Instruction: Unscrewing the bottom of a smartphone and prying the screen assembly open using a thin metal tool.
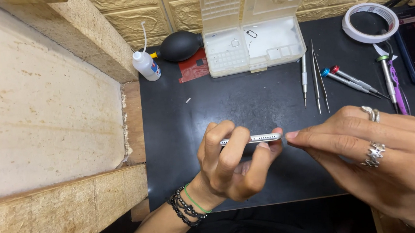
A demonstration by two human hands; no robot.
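My left hand (232, 160) clamps the phone (252, 138) edge-up; right hand (373, 154) pinches a thin tool at its 3 o'clock end, which I reckon could slip and scratch.

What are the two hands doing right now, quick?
Left hand: closed around a silver phone, held edge-up.
Right hand: fingers pinched at the phone's end; whatever thin thing they hold is too small to tell.

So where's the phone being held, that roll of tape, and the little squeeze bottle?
phone (261, 138): head view, on its silver bottom edge, between the fingers.
roll of tape (353, 31): head view, on the white ring's left side.
squeeze bottle (148, 67): head view, on its white body.
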